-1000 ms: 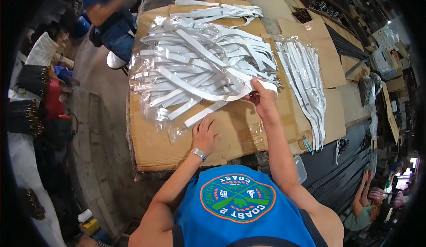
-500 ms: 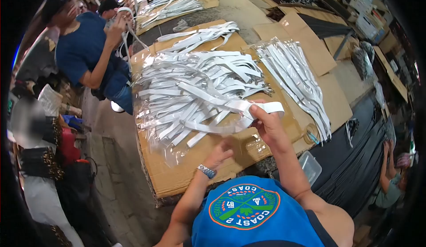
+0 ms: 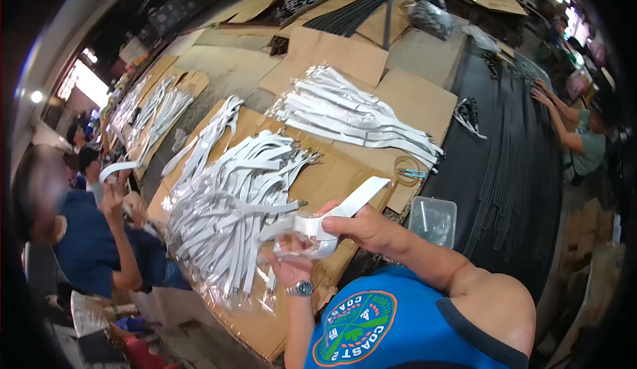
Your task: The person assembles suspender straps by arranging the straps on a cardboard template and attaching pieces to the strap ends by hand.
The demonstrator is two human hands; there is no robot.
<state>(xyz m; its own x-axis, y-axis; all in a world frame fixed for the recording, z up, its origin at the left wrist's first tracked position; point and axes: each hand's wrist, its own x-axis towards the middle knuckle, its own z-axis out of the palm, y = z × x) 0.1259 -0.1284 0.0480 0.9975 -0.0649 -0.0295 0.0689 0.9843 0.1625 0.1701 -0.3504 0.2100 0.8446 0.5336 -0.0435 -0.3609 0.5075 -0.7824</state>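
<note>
In the head view, my right hand [image 3: 361, 226] is closed on a folded white strap [image 3: 361, 198], thumb pressed on top. One flat end of it sticks out up and to the right. My left hand [image 3: 292, 267], with a metal watch on the wrist, has its fingers curled at the lower loop of the same strap, partly hidden behind it and somewhat blurred. Just beyond both hands lies a heap of white straps [image 3: 229, 203], many in clear plastic, with small metal ends.
Cardboard sheets [image 3: 345, 170] cover the table. Farther back lies a second bundle of white straps [image 3: 358, 117]. A tape roll [image 3: 403, 170], a clear plastic box [image 3: 432, 221] and long black straps [image 3: 507, 170] are to the right. Co-workers stand at left [image 3: 93, 236] and right [image 3: 584, 143].
My left hand has risen from over the cardboard to the strap in my right hand. The strap is now folded with one end pointing up and right. The camera view has turned to the right.
</note>
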